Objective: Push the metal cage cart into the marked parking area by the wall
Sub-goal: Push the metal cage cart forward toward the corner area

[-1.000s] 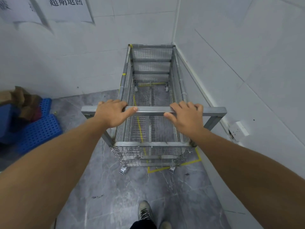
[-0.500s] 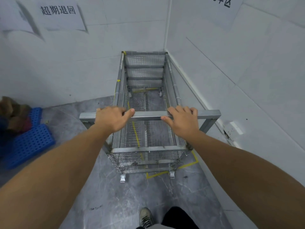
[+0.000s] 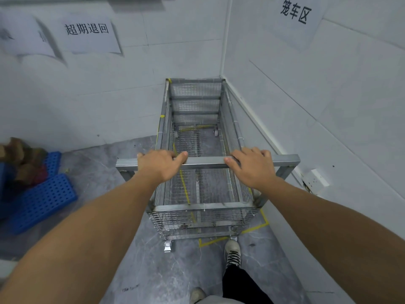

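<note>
The metal cage cart [image 3: 198, 212] stands lengthwise in the corner, its far end against the back wall and its right side along the right wall. Its horizontal handle bar [image 3: 207, 162] crosses the near end. My left hand [image 3: 160, 164] grips the bar left of centre. My right hand [image 3: 252, 166] rests over the bar right of centre, fingers curled on it. Yellow floor tape [image 3: 255, 228] outlining the parking area shows under and just behind the cart's near end and through the mesh bottom.
Blue perforated plastic panels [image 3: 41, 199] with brown cardboard lie on the floor at the left. A wall socket [image 3: 317, 178] sits low on the right wall beside the handle. Paper signs hang on both walls. My right foot [image 3: 232, 252] stands by the cart's near right caster.
The cart has rolled a little deeper into the corner and I have stepped forward, my right foot now up beside the near caster. Both hands stay on the bar.
</note>
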A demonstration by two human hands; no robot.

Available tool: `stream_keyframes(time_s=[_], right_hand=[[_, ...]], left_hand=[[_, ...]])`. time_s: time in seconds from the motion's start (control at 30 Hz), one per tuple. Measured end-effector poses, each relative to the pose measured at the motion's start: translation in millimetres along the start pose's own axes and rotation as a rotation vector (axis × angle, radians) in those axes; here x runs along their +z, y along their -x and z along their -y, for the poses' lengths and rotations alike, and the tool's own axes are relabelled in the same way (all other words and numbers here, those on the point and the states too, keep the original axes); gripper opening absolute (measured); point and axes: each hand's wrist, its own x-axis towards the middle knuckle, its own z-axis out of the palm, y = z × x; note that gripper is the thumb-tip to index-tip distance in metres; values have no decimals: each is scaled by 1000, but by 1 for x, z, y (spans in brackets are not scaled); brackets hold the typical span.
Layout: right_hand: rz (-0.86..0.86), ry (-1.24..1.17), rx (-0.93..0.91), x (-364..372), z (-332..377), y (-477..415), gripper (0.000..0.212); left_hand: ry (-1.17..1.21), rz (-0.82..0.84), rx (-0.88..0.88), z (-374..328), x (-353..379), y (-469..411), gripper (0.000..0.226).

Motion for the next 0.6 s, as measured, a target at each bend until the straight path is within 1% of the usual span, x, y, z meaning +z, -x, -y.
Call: stream_keyframes(time_s=[0.17, 0.37, 0.5, 0.6], right_hand=[[6, 23, 37, 1, 3, 0, 63], [-5, 62, 26, 3, 12, 3, 68], [4, 78, -6, 4, 10, 6, 68], [-2, 89, -11, 4, 9, 7, 70]], left_hand=[[-20, -42, -14, 1, 4, -1, 85], [-39, -88, -14, 3, 6, 2, 82], [-44, -111, -5, 3, 7, 4, 73], [-43, -136, 16, 5, 9, 5, 72]])
